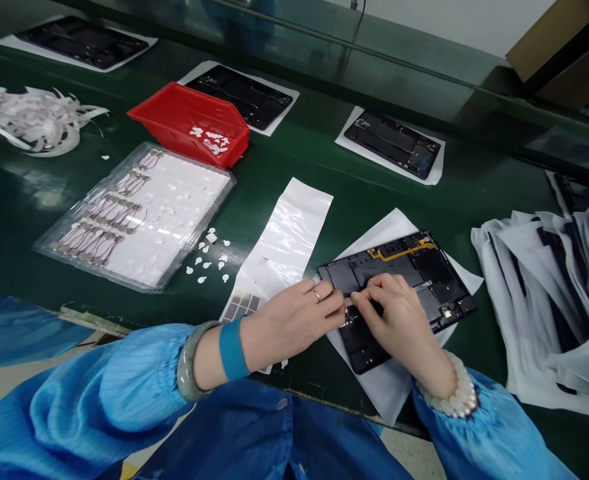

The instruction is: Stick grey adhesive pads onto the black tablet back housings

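- Dark green work surface (294, 163) fills most of the view, with a pale wall (439, 23) behind it and a brown box (557, 40) at the upper right.
- Near the front edge, to the right of centre, a black device housing (394, 267) lies at a slant on a white sheet (389, 397), its inner side facing up; an orange flat cable (399, 252) runs along its far edge.
- The left hand (299, 317), with a ring and a teal wristband (233, 350), reaches over the housing's left part, its fingers curled and close together.
- The right hand (399, 320) bends over the middle of the housing, thumb and forefinger tips nearly meeting; whether either hand pinches something small cannot be told.
- Just beyond the left hand lies a glossy white strip (294, 233), with grey rectangles (242, 307) near its lower end.
- Further left, a clear tray (184, 223) holds rows of small wired discs (94, 230); loose white pieces (220, 257) are scattered beside it.
- Behind the tray, a red bin (174, 113) contains more white bits (217, 141); a heap of white ribbon (44, 120) lies to its left.
- Three other housings (393, 143) rest on white sheets along the back.
- At the right stands a bundle of white sleeves (539, 293) with dark panels showing between.
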Demonstrator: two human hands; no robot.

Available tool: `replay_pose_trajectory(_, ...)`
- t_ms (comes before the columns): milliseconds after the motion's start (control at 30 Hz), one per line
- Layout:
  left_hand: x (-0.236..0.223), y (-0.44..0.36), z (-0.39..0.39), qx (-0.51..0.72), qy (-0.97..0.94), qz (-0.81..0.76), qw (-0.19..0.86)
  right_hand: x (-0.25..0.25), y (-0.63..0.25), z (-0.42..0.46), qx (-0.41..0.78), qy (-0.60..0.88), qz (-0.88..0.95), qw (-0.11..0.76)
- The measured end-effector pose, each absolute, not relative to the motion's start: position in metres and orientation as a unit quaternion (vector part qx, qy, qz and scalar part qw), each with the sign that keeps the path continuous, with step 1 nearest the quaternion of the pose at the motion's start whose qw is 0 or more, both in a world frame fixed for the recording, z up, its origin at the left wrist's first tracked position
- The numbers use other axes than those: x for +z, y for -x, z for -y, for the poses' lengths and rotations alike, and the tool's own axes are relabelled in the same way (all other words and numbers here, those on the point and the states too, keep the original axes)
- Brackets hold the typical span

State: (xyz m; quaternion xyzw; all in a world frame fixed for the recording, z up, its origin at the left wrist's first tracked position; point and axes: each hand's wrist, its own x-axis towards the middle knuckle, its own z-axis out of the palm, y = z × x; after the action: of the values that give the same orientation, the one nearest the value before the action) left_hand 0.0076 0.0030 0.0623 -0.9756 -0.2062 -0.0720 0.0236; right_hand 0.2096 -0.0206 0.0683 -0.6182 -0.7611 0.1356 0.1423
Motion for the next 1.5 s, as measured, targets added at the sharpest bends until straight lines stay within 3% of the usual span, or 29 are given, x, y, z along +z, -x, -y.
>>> replay_pose_trajectory(100, 0.066, -0.008, -0.008, -0.064, 0.979, 0.191, 0.01, 0.078, -0.224, 0.018, 0.093, 0.646, 0.735, 0.187)
replay_pose_trajectory(233, 0.072, -0.012, -0.021, -0.066, 0.979, 0.191, -0.023, 0.074, -0.239, 0.013, 0.151, 0.631, 0.722, 0.239)
replay_pose_trajectory(467, 0.07, -0.017, -0.039, -0.064, 0.984, 0.155, -0.058, 0.049, -0.234, 0.011, 0.128, 0.607, 0.757, 0.205)
replay_pose_trajectory(1500, 0.064, -0.018, -0.043, -0.051, 0.973, 0.186, -0.13, 0.049, -0.234, 0.011, 0.123, 0.603, 0.761, 0.204)
